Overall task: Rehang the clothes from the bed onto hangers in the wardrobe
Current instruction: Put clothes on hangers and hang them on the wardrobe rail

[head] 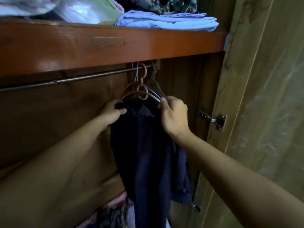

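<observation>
From the head camera, looking into the wardrobe: a dark navy garment (148, 153) hangs straight down below the rail (74, 79), its long axis vertical, its top edge right between the two hands. The left hand (111, 112) comes in from the lower left and grips the garment's left shoulder, thumb and fingers curled round a fold of the dark cloth. The right hand (172, 112) comes from the lower right and pinches the right arm of a pale lilac hanger (154, 94) at the cloth's upper right corner, fingers closed on it.

The hangers sit directly above the hands, bunched at the right end of the rail: the lilac one, a pink plastic hanger (141, 92) with looped rings, and a darker one (154, 81) behind. Their arms run left to right, roughly level with the line between the two hands. Both hands are about equally near; the right is the one already on a hanger, so I'd judge that the next move turns on pulling the cloth's shoulders over those arms.

Which hanger the garment actually sits on I cannot tell: the arms overlap and the dark cloth swallows detail. The garment's hem is cut off at the bottom edge. Folded blue cloth (167, 22) lies on the shelf (98, 46) above. The bed is out of sight.
</observation>
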Demonstrator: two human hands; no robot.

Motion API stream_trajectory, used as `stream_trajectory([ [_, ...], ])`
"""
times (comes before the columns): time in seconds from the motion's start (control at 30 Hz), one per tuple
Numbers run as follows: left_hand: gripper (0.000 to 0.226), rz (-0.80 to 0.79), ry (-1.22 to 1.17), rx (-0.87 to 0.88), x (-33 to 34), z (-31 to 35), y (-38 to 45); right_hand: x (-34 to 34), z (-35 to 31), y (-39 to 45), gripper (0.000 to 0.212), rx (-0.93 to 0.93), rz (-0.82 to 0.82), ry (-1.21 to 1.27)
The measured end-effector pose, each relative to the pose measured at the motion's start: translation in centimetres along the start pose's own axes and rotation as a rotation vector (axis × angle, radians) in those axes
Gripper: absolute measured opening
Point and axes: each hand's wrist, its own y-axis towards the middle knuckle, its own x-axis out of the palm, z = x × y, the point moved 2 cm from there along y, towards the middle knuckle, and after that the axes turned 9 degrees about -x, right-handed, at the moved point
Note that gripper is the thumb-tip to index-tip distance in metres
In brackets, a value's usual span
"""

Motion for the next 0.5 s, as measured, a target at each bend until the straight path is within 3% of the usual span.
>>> stream_trajectory([
  [0.23,0.037,-0.135,-0.060,0.093,3.8,-0.3,1.5,4.8,2.5,3.8,0.030,-0.046,0.015,-0.145],
  [0.33,0.030,-0.133,-0.066,0.134,4.8,-1.0,1.3,6.0,4.5,3.2,0.029,-0.043,-0.072,-0.191],
  [0.5,0.031,-0.168,-0.057,0.052,6.4,-3.0,1.5,6.0,6.6,1.7,0.031,0.021,-0.228,-0.245],
])
